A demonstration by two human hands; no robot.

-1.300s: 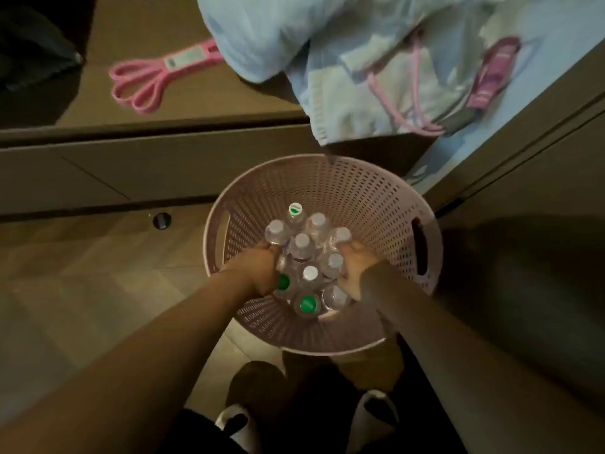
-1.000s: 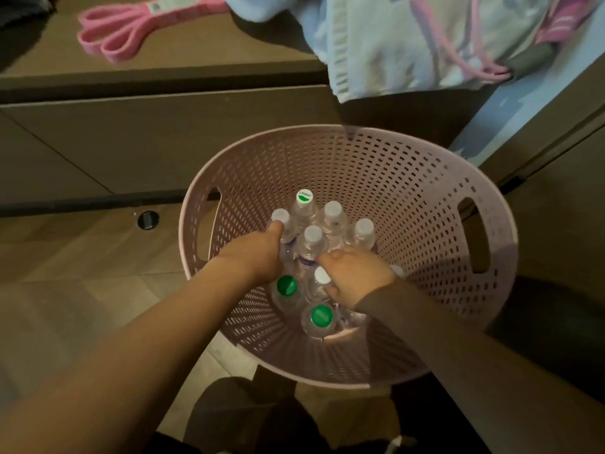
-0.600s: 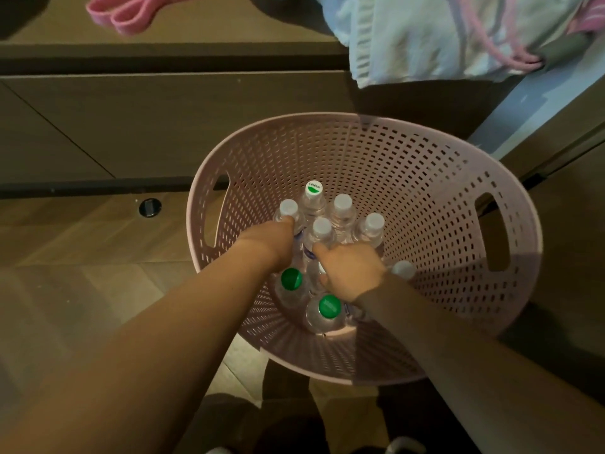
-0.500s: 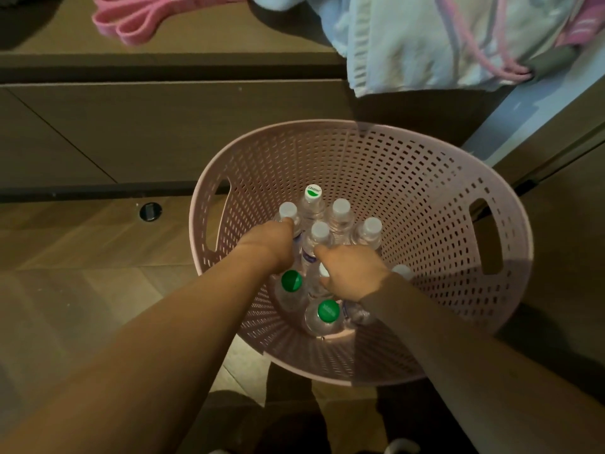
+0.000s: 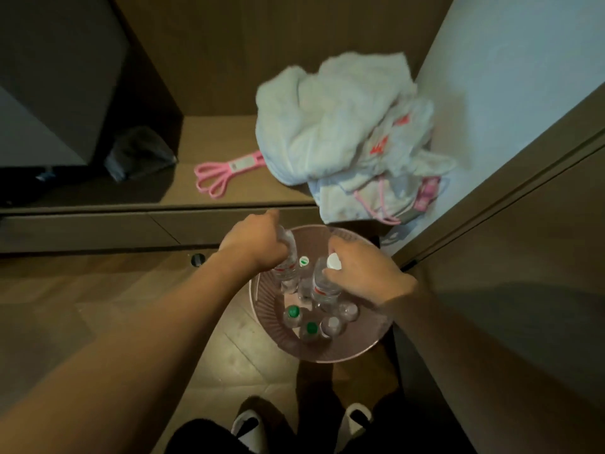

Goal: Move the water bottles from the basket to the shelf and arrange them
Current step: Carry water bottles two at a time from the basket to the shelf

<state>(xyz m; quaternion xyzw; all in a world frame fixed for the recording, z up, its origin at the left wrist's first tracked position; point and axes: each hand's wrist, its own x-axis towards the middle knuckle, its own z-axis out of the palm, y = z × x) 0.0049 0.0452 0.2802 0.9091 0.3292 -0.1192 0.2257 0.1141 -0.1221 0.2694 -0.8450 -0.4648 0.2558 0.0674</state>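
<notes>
A pink perforated basket (image 5: 366,347) stands on the floor below the shelf (image 5: 216,152). Several clear water bottles (image 5: 309,329) with white or green caps stand inside it. My left hand (image 5: 258,245) grips one bottle (image 5: 288,263) by its upper part and holds it above the basket. My right hand (image 5: 363,273) grips a second, white-capped bottle (image 5: 324,285) near its neck, also raised above the others.
On the brown shelf lie a pink looped band (image 5: 222,175), a dark folded cloth (image 5: 137,155) at the left and a heap of white cloth (image 5: 343,132) hanging over the front edge at the right. A wooden panel (image 5: 510,244) stands to the right. My feet (image 5: 294,424) are below.
Both hands closed round bottles down in the basket and have lifted one each upward. The view has pulled back and up, so the shelf top now shows.
</notes>
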